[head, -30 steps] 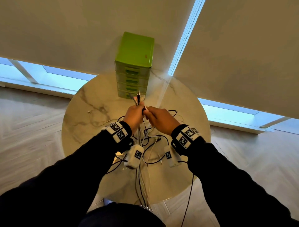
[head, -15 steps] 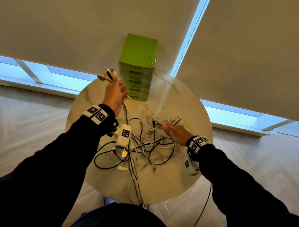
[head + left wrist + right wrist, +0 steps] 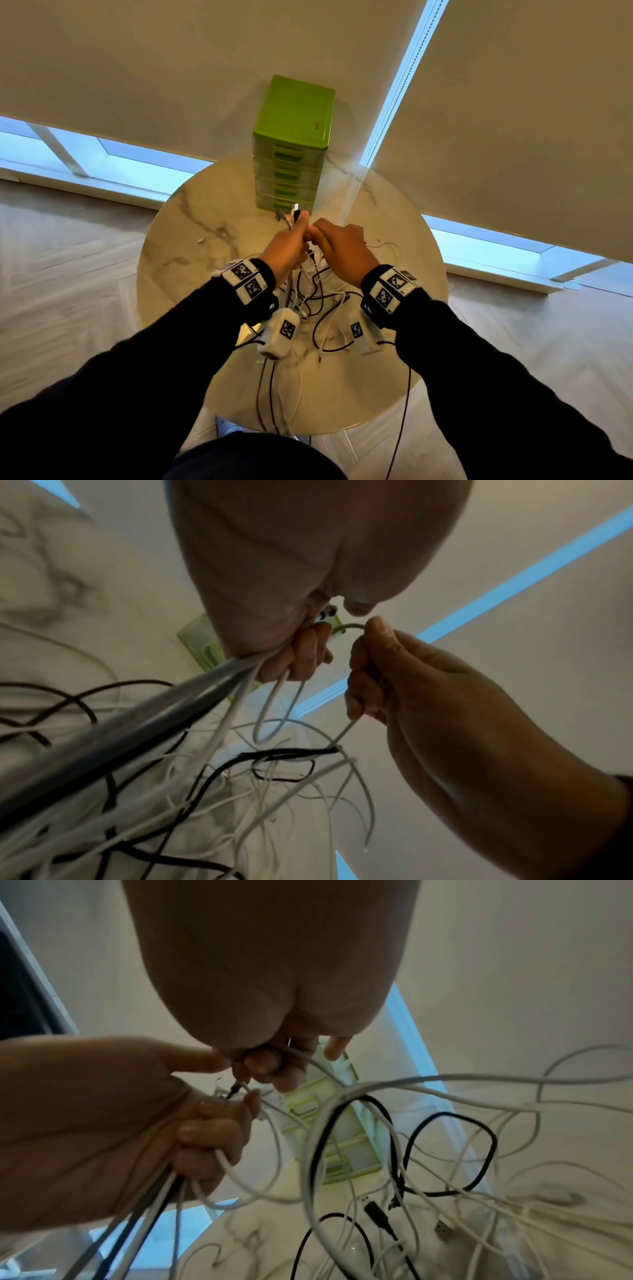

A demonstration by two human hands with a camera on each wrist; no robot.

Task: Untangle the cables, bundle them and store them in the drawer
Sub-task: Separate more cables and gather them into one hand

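Note:
A tangle of black and white cables (image 3: 318,301) lies on the round marble table (image 3: 191,260) and hangs over its near edge. My left hand (image 3: 287,245) is fisted round a bunch of cables (image 3: 150,1191), with several plug ends (image 3: 291,214) sticking up above the fist. My right hand (image 3: 337,246) is right beside it, touching it, and pinches a white cable (image 3: 342,734) between thumb and curled fingers. The green drawer unit (image 3: 291,144) stands at the table's far edge, just beyond both hands, with all drawers closed.
Loose cable loops (image 3: 445,1150) and a USB plug (image 3: 443,1229) spread over the table to the right. A small white bit (image 3: 201,240) lies on the left of the table. Roller blinds and low windows stand behind the table.
My left hand, which had swung up and left with the bunch, has come back to the middle. My right hand has risen from the pile to meet it in front of the drawer unit.

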